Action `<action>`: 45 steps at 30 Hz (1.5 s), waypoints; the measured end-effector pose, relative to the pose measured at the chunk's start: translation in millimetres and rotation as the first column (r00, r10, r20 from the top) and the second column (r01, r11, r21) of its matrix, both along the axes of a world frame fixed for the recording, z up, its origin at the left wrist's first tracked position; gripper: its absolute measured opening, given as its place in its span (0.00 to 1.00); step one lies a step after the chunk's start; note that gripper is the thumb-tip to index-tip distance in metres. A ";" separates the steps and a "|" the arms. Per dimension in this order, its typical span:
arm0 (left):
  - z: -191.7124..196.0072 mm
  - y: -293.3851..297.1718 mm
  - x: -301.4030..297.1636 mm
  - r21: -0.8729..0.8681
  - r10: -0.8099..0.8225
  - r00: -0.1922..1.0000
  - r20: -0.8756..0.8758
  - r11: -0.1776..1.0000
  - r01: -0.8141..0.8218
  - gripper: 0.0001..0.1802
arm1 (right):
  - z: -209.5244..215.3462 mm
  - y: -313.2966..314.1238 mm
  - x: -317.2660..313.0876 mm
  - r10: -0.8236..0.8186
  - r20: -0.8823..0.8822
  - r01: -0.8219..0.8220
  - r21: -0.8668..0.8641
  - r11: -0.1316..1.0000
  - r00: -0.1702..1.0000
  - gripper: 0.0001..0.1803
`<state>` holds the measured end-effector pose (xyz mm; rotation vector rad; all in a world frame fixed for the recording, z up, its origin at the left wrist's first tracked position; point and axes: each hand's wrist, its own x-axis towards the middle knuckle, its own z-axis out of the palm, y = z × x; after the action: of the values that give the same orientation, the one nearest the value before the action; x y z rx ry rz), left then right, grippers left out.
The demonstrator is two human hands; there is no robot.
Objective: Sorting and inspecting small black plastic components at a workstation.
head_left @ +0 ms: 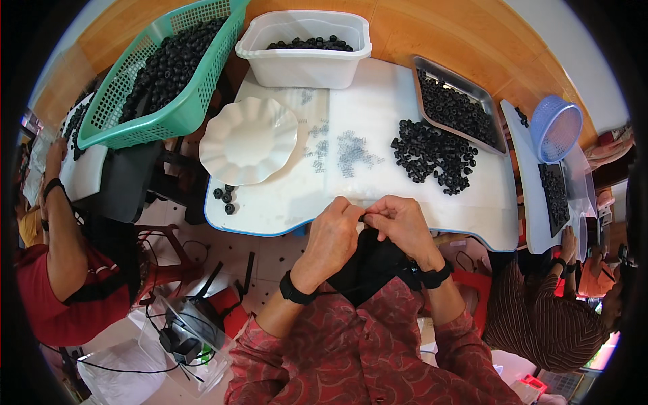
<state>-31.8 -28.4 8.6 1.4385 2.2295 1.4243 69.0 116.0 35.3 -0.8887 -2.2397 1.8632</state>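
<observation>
My left hand and my right hand meet in front of me at the table's near edge. Both are closed, fingertips pinching a small black piece between them; fingers cover most of it, so its full shape is hidden. Beyond my right hand, a loose heap of small black ring-like parts lies on the white table. A white scalloped plate with no parts on it rests to the left. Several larger round black parts sit by the plate's near rim.
At the back stand a green basket and a white tub, both holding black parts. A metal tray of small black parts overlaps the heap. A purple basket is at far right. People work at tables on both sides.
</observation>
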 end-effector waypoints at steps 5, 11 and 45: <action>1.9 -3.3 3.4 0.045 0.007 0.999 0.044 0.999 -0.009 0.19 | -5.0 -9.0 7.1 -0.038 -0.049 0.040 0.037 0.999 0.998 0.07; -4.6 -2.0 6.2 0.085 0.070 0.994 0.089 0.993 -0.078 0.16 | -14.4 -15.2 8.8 -0.015 -0.122 0.045 0.245 0.968 0.992 0.07; -12.6 -26.5 88.0 0.547 -0.569 -0.016 0.822 0.798 -0.254 0.16 | 15.1 -71.4 97.0 -0.187 -0.429 0.232 0.054 0.971 0.884 0.08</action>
<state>56.2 -54.9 -4.0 0.2025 0.5561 2.0597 165.9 44.6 50.4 -0.6079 -1.8759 1.6350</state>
